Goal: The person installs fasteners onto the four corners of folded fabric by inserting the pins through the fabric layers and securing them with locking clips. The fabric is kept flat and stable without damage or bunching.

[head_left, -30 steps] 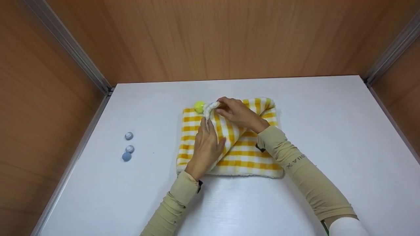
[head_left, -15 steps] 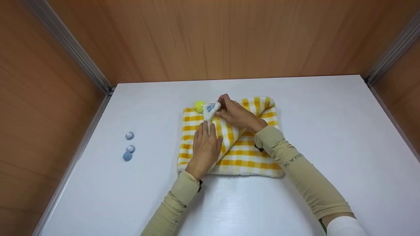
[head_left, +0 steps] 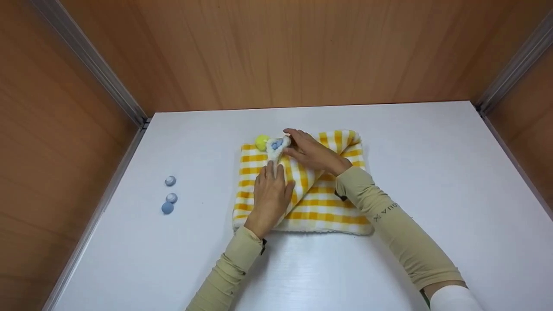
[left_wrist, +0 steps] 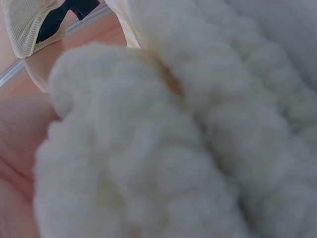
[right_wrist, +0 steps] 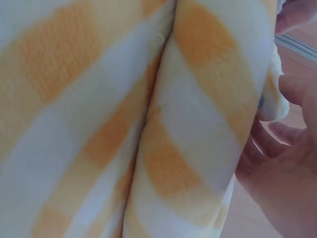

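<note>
A yellow-and-white checked blanket (head_left: 324,211) with a fluffy white underside lies folded on the table. One turned-over flap has a small fleecy pocket (head_left: 273,153) at its tip, with small blue balls (head_left: 277,144) showing in it. My left hand (head_left: 270,196) rests on the flap, fingers straight, tips just below the pocket; in the left wrist view its palm (left_wrist: 17,173) is beside the white fleece. My right hand (head_left: 313,151) pinches the pocket's right edge between thumb and fingers. A yellow-green ball (head_left: 261,142) sits against the pocket's left side.
Three small balls lie left on the white table (head_left: 432,172): a blue-and-white ball (head_left: 170,181), another blue-and-white ball (head_left: 171,198) and a plain blue ball (head_left: 167,208). Wooden panels (head_left: 302,52) stand behind and at both sides.
The pocket at the flap's tip has opened up, bringing the blue balls into sight. My left fingertips have slid slightly down from it; my right hand stays at its right edge.
</note>
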`<state>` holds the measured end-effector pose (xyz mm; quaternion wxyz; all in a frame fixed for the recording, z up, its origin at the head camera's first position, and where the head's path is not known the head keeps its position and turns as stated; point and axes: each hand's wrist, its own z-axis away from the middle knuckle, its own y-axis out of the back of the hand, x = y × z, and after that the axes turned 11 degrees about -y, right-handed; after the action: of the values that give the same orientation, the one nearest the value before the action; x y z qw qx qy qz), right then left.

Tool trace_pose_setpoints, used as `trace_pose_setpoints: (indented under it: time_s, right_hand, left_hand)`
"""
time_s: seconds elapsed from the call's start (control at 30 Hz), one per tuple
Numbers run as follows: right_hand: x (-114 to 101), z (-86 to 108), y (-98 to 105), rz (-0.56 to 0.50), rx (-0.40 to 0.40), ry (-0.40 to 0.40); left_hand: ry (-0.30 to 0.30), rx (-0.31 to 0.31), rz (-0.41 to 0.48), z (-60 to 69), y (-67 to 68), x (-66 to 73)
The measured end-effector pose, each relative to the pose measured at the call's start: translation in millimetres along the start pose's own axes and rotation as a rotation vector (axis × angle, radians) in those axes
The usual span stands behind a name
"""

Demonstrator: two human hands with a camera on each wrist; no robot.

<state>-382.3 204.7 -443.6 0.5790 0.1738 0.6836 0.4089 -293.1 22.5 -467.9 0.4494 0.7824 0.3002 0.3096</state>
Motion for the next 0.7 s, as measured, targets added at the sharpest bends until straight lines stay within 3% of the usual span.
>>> trace_pose_setpoints:
  time_s: [0.2, 0.43, 0.7]
  right_hand:
    - [3.1, 1.6, -0.1, 0.017, 0.021, 0.052]
    - [1.0, 10.4, 5.6, 0.001, 0.022, 0.053]
    - [1.4, 27.1, 11.0, -0.007, 0.032, 0.097]
  left_hand:
    - [-0.017, 0.081, -0.024, -1.6, -1.5, 1.5]
    - [-0.053, 0.158, -0.037, -4.1, -0.8, 4.4]
    - [-0.095, 0.225, -0.003, -8.2, -1.3, 11.2]
